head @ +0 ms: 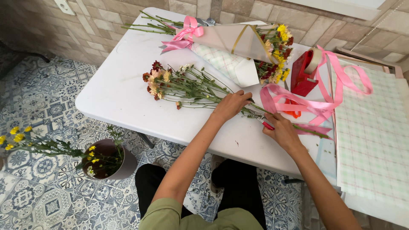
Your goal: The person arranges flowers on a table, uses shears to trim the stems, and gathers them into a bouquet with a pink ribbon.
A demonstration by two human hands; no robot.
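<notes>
A loose bunch of red and cream flowers (179, 85) lies on the white table (123, 93), blooms to the left and green stems running right. My left hand (232, 104) presses down on the stems near their middle. My right hand (282, 130) is closed around a small red-handled tool (267, 125) held against the stems' lower part; its blade is hidden. Pink ribbon (298, 102) loops across the table just beyond my right hand.
A finished bouquet (238, 42) in wrapping paper with a pink bow lies at the table's far side. A red tape dispenser (304, 72) stands beside it. Checked wrapping paper (370, 140) covers the right end. A pot of yellow flowers (106, 159) stands on the tiled floor.
</notes>
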